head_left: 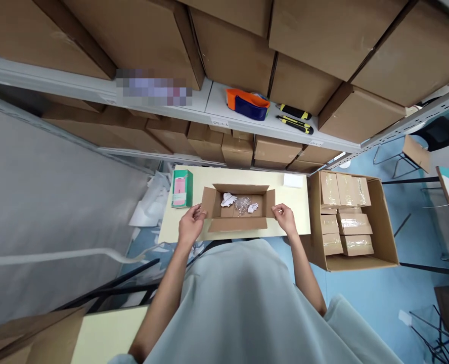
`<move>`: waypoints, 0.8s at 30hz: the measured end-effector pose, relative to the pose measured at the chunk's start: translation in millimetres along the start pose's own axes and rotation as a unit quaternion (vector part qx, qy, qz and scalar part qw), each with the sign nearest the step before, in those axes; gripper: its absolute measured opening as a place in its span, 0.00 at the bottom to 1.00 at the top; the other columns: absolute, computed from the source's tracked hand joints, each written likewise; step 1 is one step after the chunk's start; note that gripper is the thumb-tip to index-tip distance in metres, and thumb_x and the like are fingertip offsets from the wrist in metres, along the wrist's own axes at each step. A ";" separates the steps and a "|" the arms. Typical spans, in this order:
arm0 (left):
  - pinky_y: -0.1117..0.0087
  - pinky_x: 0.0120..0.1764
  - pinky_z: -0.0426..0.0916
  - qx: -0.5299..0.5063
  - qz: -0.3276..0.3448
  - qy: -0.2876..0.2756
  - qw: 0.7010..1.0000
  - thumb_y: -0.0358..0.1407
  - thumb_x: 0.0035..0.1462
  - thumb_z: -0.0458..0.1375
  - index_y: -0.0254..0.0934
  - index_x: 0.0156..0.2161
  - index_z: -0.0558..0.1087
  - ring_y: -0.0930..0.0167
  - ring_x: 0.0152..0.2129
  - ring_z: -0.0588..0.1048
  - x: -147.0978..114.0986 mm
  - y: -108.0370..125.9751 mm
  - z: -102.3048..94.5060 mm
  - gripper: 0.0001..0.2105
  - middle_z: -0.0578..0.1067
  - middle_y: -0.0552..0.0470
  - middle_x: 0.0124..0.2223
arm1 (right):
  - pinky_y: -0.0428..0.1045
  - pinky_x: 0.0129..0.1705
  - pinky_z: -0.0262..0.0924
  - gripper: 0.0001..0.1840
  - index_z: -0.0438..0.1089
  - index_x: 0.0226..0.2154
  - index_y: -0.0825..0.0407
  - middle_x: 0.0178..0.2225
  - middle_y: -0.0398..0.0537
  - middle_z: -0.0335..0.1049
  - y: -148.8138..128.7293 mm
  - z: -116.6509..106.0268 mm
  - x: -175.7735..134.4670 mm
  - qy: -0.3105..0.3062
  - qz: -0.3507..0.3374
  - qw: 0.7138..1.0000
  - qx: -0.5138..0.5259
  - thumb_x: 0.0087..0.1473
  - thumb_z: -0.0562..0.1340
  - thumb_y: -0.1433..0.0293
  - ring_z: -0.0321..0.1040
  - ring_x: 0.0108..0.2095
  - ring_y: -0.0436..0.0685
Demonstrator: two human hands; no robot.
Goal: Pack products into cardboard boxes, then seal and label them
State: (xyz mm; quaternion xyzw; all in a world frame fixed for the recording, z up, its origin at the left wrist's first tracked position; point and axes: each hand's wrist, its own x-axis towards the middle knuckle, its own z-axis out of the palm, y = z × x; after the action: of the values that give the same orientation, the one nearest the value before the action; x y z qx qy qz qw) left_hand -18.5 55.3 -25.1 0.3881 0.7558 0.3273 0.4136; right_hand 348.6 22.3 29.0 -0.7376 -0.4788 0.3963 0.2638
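An open cardboard box [237, 224] stands on the pale yellow table [247, 175] with its flaps spread outward. Inside it lie crumpled white paper [228, 199], a clear crinkled plastic piece [243, 205] and a smaller paper ball [253, 208]. My left hand [191, 223] pinches the box's left end flap between thumb and fingers. At the opposite end, my right hand [284, 218] has its thumb and fingers closed on the edge of the right flap. A green box with a pink front [181, 188] stands just beyond my left hand.
Right of the table, a large carton [387, 227] holds several taped boxes. A white slip [293, 180] lies at the table's back right. Shelves [217, 103] overhead carry cartons, an orange and blue tape dispenser [248, 104] and yellow-black utility knives [295, 124]. Scrap paper [150, 197] is heaped at left.
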 end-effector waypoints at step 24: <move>0.45 0.68 0.64 0.189 -0.036 0.065 0.979 0.42 0.57 0.69 0.21 0.71 0.59 0.41 0.69 0.67 97.4 -36.3 -40.0 0.44 0.67 0.17 0.69 | 0.50 0.45 0.68 0.10 0.79 0.44 0.47 0.41 0.47 0.84 -229.1 146.6 -24.0 -0.087 -0.196 0.972 -0.101 0.70 0.61 0.63 0.79 0.37 0.57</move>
State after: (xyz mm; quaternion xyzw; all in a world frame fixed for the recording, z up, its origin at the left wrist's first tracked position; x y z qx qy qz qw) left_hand -100.0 114.2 -73.1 0.4095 0.8428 0.1877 0.2945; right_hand 106.5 93.9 132.9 -0.6150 -0.6726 0.3491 0.2178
